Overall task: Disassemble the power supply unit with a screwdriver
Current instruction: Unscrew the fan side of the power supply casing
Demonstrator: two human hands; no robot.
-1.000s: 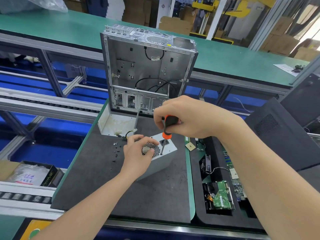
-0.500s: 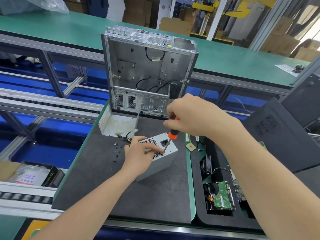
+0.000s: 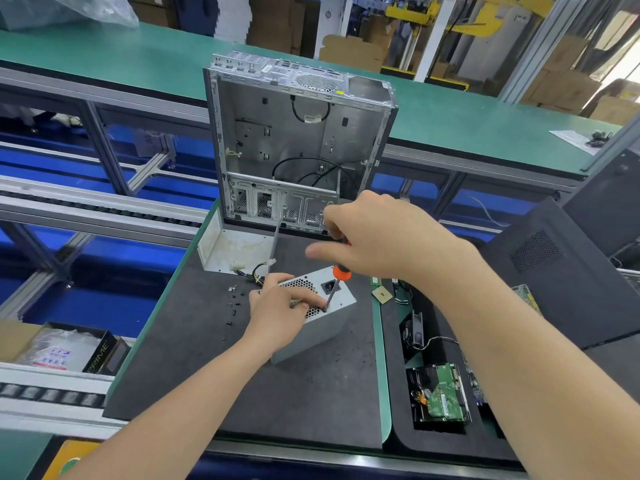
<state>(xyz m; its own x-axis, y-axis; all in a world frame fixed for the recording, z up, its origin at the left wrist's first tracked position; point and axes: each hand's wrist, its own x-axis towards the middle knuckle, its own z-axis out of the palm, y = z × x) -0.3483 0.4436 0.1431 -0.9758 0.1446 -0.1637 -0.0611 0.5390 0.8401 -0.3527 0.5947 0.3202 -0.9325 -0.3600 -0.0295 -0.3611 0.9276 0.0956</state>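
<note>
The dark-matted table (image 3: 294, 393) carries an empty computer case (image 3: 298, 140) standing on end at the back. In front of it, near the mat's middle, the power supply unit (image 3: 329, 327) stands with its grille face up.

It is a stiff sheet-metal box and probably fairly heavy for its size. It should not flex, but its smooth sides could slide or twist on the mat under the turning force. The best hold is across the top edges, clear of the grille holes and sharp seams.

The left hand (image 3: 280, 313) grips it that way, thumb at the far edge and fingers bent over the grille, the forefinger reaching almost to the screw. The right hand (image 3: 377, 237), motion-blurred, is wrapped round the screwdriver (image 3: 341, 273), with one digit stretched out to the left. The tip sits at the grille's near corner, beside the socket.

A second ago the shaft stood more upright and more of the black-and-orange handle showed. Now only the orange collar is visible, and the left forefinger has crept closer to the tip. Loose screws (image 3: 233, 301) lie left of the unit.
</note>
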